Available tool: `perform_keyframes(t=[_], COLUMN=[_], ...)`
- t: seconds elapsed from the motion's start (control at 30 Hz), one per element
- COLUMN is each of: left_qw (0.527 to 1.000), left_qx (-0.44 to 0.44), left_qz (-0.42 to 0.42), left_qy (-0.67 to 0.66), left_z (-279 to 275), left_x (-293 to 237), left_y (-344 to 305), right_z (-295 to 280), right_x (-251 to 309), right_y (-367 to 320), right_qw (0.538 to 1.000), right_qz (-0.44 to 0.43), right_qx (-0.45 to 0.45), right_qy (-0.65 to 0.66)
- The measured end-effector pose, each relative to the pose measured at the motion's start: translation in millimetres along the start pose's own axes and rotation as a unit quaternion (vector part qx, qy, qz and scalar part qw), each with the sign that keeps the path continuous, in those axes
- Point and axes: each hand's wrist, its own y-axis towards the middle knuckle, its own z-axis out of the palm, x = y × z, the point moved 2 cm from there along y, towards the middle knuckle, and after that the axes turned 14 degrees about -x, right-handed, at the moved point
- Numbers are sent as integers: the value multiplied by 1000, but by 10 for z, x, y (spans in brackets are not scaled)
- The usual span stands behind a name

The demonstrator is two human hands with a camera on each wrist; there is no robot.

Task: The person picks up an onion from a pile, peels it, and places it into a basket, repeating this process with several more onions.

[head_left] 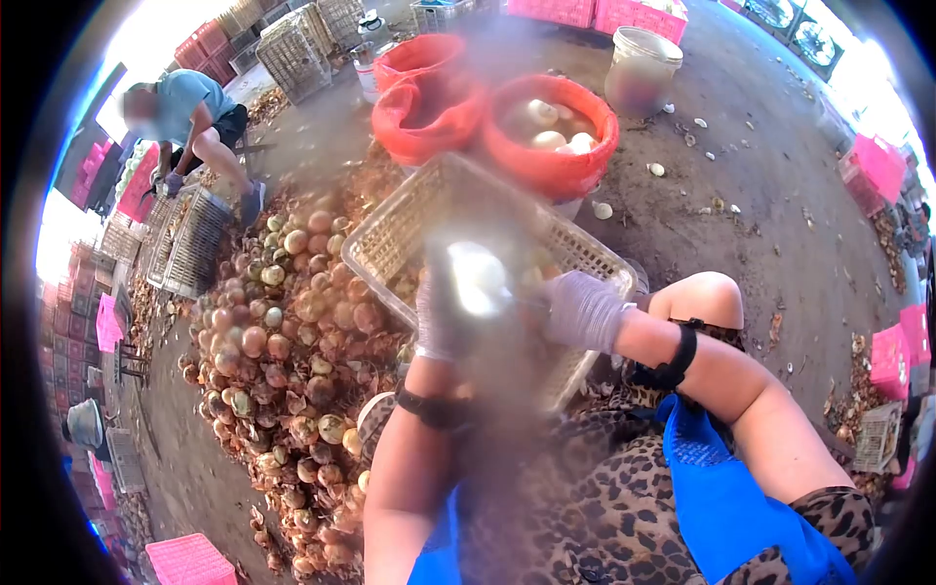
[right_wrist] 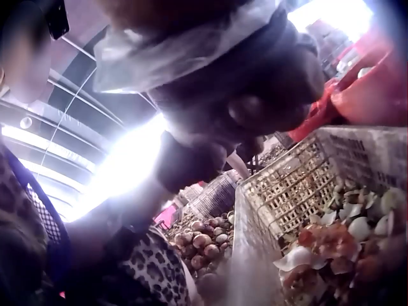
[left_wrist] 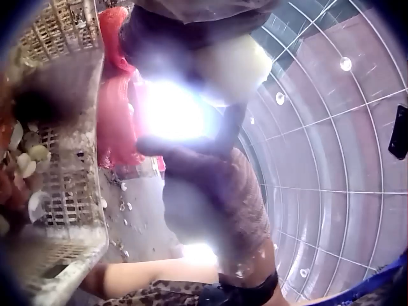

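Observation:
Both hands wear thin translucent gloves and meet over a pale plastic mesh crate (head_left: 395, 229) in front of the person. The left hand (head_left: 437, 317) grips a pale, smooth onion (left_wrist: 239, 67), seen at the top of the left wrist view. Facing it, the right hand (head_left: 583, 310) has its thumb and forefinger stretched toward the onion. Strong glare covers the space between the hands, so I cannot tell what the right hand holds. Onion skins and cut scraps (right_wrist: 328, 242) lie in the crate below.
A large heap of unpeeled onions (head_left: 302, 331) spreads at the left. Beyond the crate stand red-lined buckets, one with peeled onions (head_left: 549, 139), and a white bucket (head_left: 642, 73). Another person (head_left: 200, 112) bends over crates at the far left. Scraps dot the floor at right.

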Motion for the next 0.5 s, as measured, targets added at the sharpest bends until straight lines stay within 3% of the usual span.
perform_keyframes(t=[0.03,0.13,0.23,0.37,0.4,0.5], left_qw=[1000,985,980,971,966,959], left_qx=[4,-85,-80,-80,-86,-97], left_qz=[19,-56,-56,-102,-120,-136], left_qy=[7,-137,-171,-200,-211,-231], left_z=[2,41,33,193,269,347], left_x=[-19,40,67,-45,-102,-136], left_y=[2,28,78,-55,-151,-269], right_z=[-11,219,328,373,508,858], right_x=[39,-45,28,144,15,-399], right_y=[-6,18,75,78,129,256], right_qw=[999,988,983,990,988,947], right_qz=[44,57,104,-51,-74,-252], right_qx=[-24,-139,-143,-123,-129,-148], right_qy=[-2,36,52,-48,-49,-131])
